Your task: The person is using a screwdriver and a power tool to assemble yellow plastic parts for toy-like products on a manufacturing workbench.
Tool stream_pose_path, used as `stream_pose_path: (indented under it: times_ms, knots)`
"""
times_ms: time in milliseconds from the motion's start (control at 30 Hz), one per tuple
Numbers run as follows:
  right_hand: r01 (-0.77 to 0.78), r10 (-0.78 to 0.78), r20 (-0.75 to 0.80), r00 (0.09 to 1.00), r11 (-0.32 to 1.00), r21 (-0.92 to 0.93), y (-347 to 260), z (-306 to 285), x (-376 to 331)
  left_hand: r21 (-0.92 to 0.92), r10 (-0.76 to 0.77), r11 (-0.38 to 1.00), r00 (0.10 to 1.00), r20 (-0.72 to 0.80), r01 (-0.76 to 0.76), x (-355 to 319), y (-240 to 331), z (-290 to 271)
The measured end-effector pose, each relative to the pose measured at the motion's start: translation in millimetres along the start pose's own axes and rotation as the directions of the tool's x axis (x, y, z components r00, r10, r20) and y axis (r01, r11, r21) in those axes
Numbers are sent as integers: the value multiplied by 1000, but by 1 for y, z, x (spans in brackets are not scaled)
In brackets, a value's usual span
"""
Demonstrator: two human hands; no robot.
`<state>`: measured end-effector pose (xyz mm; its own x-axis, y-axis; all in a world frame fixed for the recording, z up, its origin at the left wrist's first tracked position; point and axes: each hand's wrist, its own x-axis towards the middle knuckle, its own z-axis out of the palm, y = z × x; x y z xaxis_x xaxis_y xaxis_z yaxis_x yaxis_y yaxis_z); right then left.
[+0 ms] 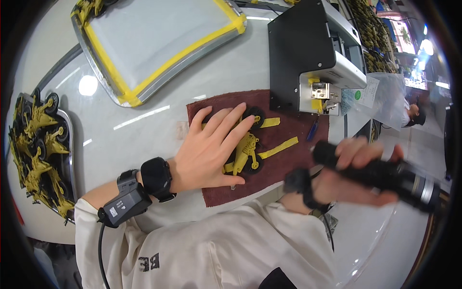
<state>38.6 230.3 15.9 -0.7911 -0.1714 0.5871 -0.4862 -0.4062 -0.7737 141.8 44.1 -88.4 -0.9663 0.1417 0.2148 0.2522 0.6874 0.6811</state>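
My left hand lies palm down, fingers stretched out and spread, over a yellow toy motorcycle with black wheels. Its palm and fingers cover much of the motorcycle. Beneath it is a dark red-brown cloth, and two strips of yellow tape stick out to the right of the toy. My right hand, blurred by motion, is wrapped round a black cylindrical tool with a silver band near its right end. It is held off to the right of the cloth.
Several yellow motorcycles fill a metal-rimmed tray at the left. A yellow-taped framed screen stands at the back. A black-and-white machine borders the cloth's far right, with a small blue tool near it. A clear plastic bag lies beyond.
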Motion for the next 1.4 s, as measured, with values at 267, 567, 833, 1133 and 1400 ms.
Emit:
stream_pose_path:
  times_ms: [267,567,833,1133,1400]
  knots:
    - [35,-70,300,952,992,121,28,47,-33,-25,19,1000,999,-26,-20,-4,-5,3]
    - [-150,93,301,949,974,170,53,54,-30,-44,12,999,999,-45,-14,-2,-2,2]
    - [-80,74,209,975,996,24,62,47,-32,-33,4,999,1000,-21,-4,-2,-5,5]
    - [242,-341,-312,887,918,-314,15,-14,53,51,40,998,999,3,-40,3,0,3]
    - [27,-52,-84,995,963,-267,15,-5,28,63,32,998,999,6,-32,0,0,2]
